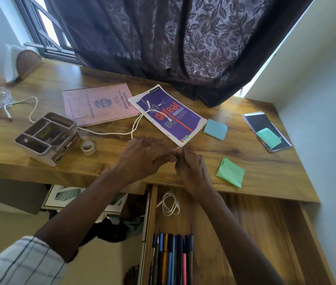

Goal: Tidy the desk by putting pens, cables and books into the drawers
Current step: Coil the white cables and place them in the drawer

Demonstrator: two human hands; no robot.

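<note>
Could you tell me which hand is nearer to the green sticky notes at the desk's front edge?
Right. The right hand sits just beside the green sticky notes, apart from them; the left hand is farther away, on the right hand's other side.

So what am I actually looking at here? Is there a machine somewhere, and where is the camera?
There is no machine. These are a person's two bare hands, filmed by one wide-angle camera worn on the head, which looks down at a wooden desk. The left hand and right hand meet at the desk's front edge. Their fingertips are together and seem to pinch a white cable that trails away over a purple notebook.

Also on the desk are a pink record book, a compartment organiser, a roll of tape, a blue sticky note, a green sticky note and a spiral notepad.

Below the hands a drawer stands open. It holds a coiled cable and a row of pens.
</note>
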